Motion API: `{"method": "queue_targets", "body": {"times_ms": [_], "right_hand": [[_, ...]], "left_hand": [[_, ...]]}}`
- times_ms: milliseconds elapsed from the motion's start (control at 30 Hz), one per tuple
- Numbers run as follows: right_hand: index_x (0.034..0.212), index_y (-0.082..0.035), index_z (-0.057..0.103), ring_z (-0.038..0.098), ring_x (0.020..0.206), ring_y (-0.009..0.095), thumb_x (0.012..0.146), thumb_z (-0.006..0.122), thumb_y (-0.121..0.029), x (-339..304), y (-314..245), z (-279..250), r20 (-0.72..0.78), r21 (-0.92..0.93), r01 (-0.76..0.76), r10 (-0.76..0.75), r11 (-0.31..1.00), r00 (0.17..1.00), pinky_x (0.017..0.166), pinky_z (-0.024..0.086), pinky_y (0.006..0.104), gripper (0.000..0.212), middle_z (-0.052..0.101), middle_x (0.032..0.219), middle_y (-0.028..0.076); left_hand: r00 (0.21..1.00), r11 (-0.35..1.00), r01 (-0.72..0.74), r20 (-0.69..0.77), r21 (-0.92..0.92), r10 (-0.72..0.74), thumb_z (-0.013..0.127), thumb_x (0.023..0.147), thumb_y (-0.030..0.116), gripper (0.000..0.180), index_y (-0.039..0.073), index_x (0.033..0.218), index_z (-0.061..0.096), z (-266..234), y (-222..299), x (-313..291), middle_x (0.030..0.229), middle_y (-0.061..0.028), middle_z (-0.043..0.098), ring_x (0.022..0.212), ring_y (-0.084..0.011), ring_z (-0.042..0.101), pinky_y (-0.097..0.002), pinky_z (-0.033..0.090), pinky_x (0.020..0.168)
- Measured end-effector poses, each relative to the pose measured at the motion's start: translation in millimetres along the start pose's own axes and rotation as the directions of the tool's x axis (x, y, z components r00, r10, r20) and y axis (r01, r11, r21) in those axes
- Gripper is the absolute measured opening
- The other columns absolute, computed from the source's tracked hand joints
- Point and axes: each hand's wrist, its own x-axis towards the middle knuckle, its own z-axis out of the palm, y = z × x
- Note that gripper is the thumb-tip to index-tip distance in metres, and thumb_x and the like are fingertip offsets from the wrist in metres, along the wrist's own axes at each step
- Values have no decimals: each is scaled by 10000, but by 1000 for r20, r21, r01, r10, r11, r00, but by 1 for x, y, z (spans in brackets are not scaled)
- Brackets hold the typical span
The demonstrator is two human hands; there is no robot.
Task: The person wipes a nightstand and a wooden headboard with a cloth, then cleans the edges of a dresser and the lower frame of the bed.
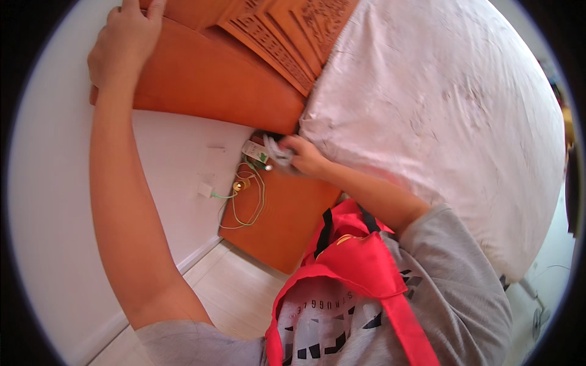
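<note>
My left arm reaches up to the far left, where my left hand [124, 46] grips the edge of a carved wooden headboard [213, 79]; its fingertips run out at the top of the view. Lower down and nearer the middle, my right hand [303, 155] is closed on a grey cloth [279, 152], blurred by motion. The cloth hangs over the back of a wooden nightstand [287, 207], close to the headboard's lower corner. Beside the cloth lies a small white box with a green mark [255, 150].
Looped cables [264, 198] and a small gold-coloured object [239, 185] lie on the nightstand. A white plug [206, 190] sits at the wall. To the right spreads a bed with a shiny pale pink cover [427, 110]. A red apron [348, 262] hangs on my front.
</note>
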Motion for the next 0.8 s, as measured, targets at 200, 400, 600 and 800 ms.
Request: {"method": "queue_targets", "body": {"times_ms": [200, 400, 600, 800], "right_hand": [[913, -42, 581, 544, 848, 163, 660, 464, 19, -247, 72, -88, -57, 298, -547, 587, 782, 808, 754, 444, 286, 285, 585, 879, 80], [937, -9, 552, 519, 760, 189, 630, 453, -15, -431, 92, -145, -428, 713, -373, 790, 594, 439, 672, 448, 305, 323, 552, 832, 88], [922, -9, 537, 522, 686, 211, 608, 465, -10, -605, 175, -95, -433, 832, -358, 900, 424, 59, 541, 441, 353, 322, 544, 800, 119], [706, 32, 593, 520, 581, 222, 593, 512, -42, -702, 196, -22, -320, 947, -31, 931, 320, -177, 466, 377, 416, 157, 553, 636, 141]], "left_hand": [[996, 998, -35, 80, -46, 39, 257, 840, 624, 689, 141, 1323, 347, 5, -1, 18, 1304, -126, 426, 1191, -315, 409, -433, 345, 964], [976, 969, -215, 17, -123, 218, 321, 868, 565, 700, 13, 1299, 354, 26, -35, 51, 1315, -188, 391, 1204, -344, 374, -382, 298, 1002], [867, 922, -177, -388, 344, 311, 520, 798, 518, 690, 25, 1262, 388, 50, -31, 33, 1195, -196, 493, 1055, -375, 495, -451, 441, 830], [798, 475, -592, -389, -651, 462, 584, 714, 150, 454, -87, 1075, 443, 102, 232, -252, 977, -239, 502, 870, -393, 479, -485, 393, 783]]}}
